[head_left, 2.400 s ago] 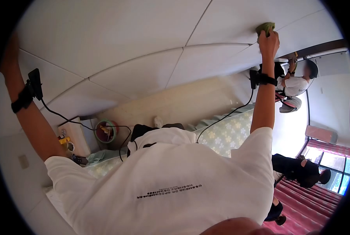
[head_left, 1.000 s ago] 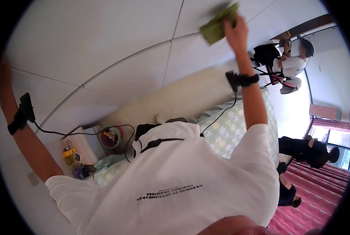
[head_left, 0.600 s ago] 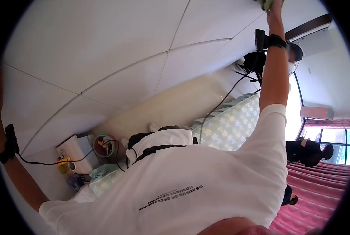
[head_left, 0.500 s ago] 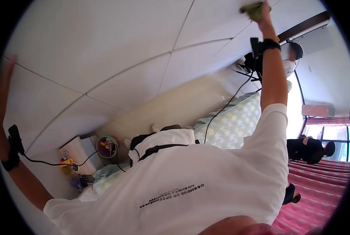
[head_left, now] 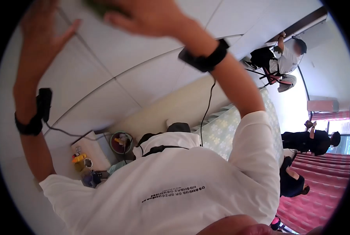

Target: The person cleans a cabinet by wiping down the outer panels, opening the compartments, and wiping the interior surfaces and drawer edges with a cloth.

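Observation:
A green cloth is in my right hand, partly cut off by the top edge of the view. That hand is raised in front of smooth white panels with thin dark seams. My left hand is up at the left with its thumb and fingers spread, holding nothing. It is near or against the panels; contact cannot be made out. Both hands are smeared by motion. Each wrist carries a black strap with a small device and a cable.
A bed with a floral cover is below me at the right. A small cabinet holding several items and a round bin stand at the lower left. A person sits on a folding chair; others are near the pink curtain.
My right hand has swept left with the green cloth, from the upper right to near my left hand. The left hand has shifted up and inward, and the view has moved slightly.

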A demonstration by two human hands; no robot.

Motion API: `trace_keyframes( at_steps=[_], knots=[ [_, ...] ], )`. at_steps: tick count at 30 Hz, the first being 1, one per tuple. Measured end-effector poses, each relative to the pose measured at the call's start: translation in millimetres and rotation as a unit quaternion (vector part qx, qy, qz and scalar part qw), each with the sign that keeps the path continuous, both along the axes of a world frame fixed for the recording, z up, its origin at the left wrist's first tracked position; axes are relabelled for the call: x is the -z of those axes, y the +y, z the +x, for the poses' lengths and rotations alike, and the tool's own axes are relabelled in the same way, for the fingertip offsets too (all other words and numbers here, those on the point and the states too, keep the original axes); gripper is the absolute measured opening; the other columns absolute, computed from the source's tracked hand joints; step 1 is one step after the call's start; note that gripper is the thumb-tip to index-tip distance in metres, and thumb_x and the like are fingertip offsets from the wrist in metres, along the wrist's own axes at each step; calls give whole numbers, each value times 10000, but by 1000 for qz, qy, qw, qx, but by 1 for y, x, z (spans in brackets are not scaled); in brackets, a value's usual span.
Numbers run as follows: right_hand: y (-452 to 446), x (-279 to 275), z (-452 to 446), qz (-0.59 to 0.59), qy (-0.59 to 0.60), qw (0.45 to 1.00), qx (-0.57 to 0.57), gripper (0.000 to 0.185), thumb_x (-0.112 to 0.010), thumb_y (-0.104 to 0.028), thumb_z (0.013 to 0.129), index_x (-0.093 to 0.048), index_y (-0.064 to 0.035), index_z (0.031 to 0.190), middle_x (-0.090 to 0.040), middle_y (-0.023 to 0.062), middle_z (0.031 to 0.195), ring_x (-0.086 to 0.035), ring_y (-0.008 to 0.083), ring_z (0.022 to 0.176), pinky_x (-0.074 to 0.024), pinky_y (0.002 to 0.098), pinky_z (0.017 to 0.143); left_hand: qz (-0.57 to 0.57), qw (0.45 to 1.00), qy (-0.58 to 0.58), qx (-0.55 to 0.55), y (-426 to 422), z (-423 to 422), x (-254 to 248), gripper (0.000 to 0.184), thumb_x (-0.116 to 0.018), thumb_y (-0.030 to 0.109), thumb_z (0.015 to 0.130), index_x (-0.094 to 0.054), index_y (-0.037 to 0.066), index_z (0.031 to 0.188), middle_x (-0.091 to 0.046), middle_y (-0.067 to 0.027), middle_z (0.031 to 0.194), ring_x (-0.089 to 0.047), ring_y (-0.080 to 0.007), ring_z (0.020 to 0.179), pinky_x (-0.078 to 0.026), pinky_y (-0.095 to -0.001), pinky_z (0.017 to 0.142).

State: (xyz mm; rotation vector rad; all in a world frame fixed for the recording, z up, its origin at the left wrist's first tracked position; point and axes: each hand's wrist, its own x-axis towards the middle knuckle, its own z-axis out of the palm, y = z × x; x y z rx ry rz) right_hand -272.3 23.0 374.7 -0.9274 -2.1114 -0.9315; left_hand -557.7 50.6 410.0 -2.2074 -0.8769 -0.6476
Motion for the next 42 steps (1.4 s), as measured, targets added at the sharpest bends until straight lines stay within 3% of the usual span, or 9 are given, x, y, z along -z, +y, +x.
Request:
trace_keyframes(
  at_steps=[2, 7, 15, 19, 21, 22, 30, 37, 42],
  knots=[
    [-3, 64, -65, -35, 44, 988, -145, 325, -652, -190, 791, -668, -86, 1099, -630, 123, 1116, -547, 338, 1198, -454, 445, 998, 26, 991, 123, -37, -19, 11, 18, 708, -700, 170, 795, -419, 134, 1444, -399, -90, 1510, -398, -254, 1369, -235, -496, 1164],
    [-18, 187, -122, -78, -35, 996, -14, 295, -663, -202, 759, -708, -97, 1030, -635, 100, 1131, -539, 322, 1191, -467, 426, 995, -131, 984, 112, 44, -43, -24, 143, 739, -660, 144, 768, -417, 129, 1466, -367, -72, 1537, -307, -215, 1439, -180, -434, 1203],
    [-18, 108, -159, -2, 80, 992, 102, 526, -686, -190, 784, -576, -73, 1285, -509, 203, 1304, -384, 459, 1344, -545, 386, 867, -83, 984, -42, 153, -40, -44, 147, 836, -683, 102, 741, -356, 162, 1507, -330, -62, 1554, -284, -219, 1451, -222, -415, 1193],
    [-21, 86, -187, -104, 95, 988, 59, 603, -387, -459, 996, -368, -110, 1487, -291, 222, 1548, -167, 441, 1458, -211, 545, 1171, -35, 973, -101, 202, -31, -74, 110, 875, -600, -93, 700, -380, 192, 1497, -349, -49, 1544, -389, -241, 1385, -387, -367, 1115],
    [-30, 75, -184, 56, 115, 988, 88, 347, -716, -177, 778, -693, -118, 1119, -585, 112, 1192, -580, 345, 1067, -568, 329, 671, -119, 950, -125, 262, -36, -85, 107, 1003, -535, -222, 592, -403, 219, 1482, -382, -40, 1525, -457, -262, 1330, -485, -355, 1044],
    [-26, 65, -158, -46, 78, 994, -57, 282, -719, -154, 778, -727, -155, 1060, -641, 33, 1046, -613, 240, 877, -552, 306, 624, -117, 954, -123, 246, -37, -102, 109, 1003, -535, -222, 592, -403, 219, 1482, -382, -40, 1525, -457, -262, 1330, -485, -355, 1044],
    [-3, 15, -108, 158, 106, 980, -60, 460, -681, -131, 853, -594, -114, 1304, -510, 164, 1361, -515, 312, 1180, -461, 400, 948, 136, 988, 4, 80, -40, -195, 49, 428, -622, 81, 859, -623, 133, 1283, -555, -63, 1384, -532, -208, 1265, -411, -413, 1087],
    [35, 6, -68, 127, 286, 944, 105, 632, -430, -510, 984, -349, -114, 1471, -269, 302, 1473, -205, 445, 1406, -159, 617, 1098, 189, 901, -371, -122, -43, -347, 43, 441, -582, 175, 867, -565, -10, 1266, -534, -189, 1362, -507, -333, 1254, -394, -425, 1061],
    [77, 14, -39, 228, 293, 917, 147, 631, -388, -533, 988, -373, -45, 1388, -313, 281, 1377, -296, 410, 1288, -242, 602, 1008, 108, 758, -614, -192, -52, -394, 140, 621, -528, 418, 891, -501, -42, 1308, -547, -230, 1332, -502, -365, 1243, -389, -445, 1025]
  ],
)
